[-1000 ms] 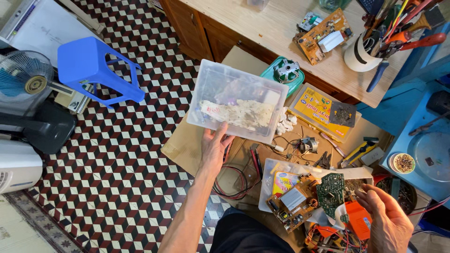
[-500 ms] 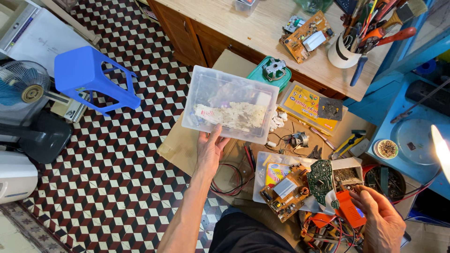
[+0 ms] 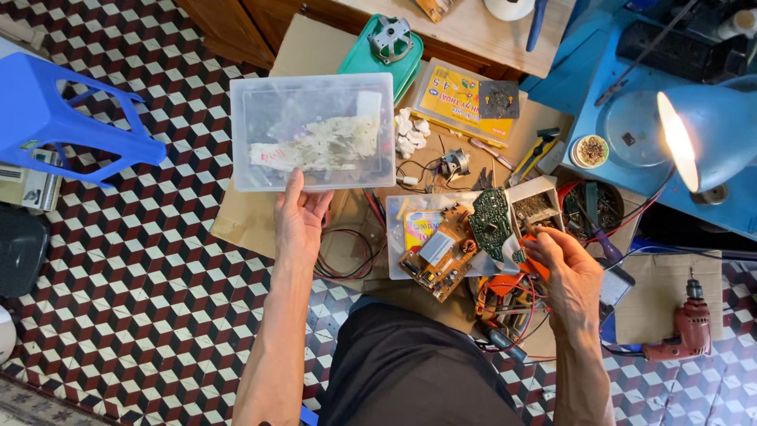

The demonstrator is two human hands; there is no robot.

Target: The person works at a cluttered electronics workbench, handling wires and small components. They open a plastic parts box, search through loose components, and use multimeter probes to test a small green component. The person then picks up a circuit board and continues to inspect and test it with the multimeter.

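At centre frame, above your lap: one clear plastic box [image 3: 315, 130], holding a pale crumpled mass you cannot identify through the cloudy wall. Your left hand [image 3: 300, 217] grips its lower edge, thumb laid up the front wall, remaining fingers hidden beneath. Your right hand [image 3: 569, 272], lower right of centre, pinches one small orange part [image 3: 535, 264] between thumb and fingertips.

Counted between the hands: two circuit boards, one green [image 3: 493, 223] and one brown [image 3: 440, 256], both lying in one shallow clear tray [image 3: 402, 229] just left of the right hand.

Surroundings: one blue plastic stool [image 3: 55, 118], upper left; one green lid [image 3: 371, 59] with a grey metal part on it, directly above the box; one yellow booklet [image 3: 461, 99], upper centre; one lit blue desk lamp [image 3: 702, 130], upper right; one red power drill [image 3: 686, 331], lower right. Red and black wires [image 3: 351, 256] lie looped on the cardboard [image 3: 244, 221] between your hands, under the box's near edge.
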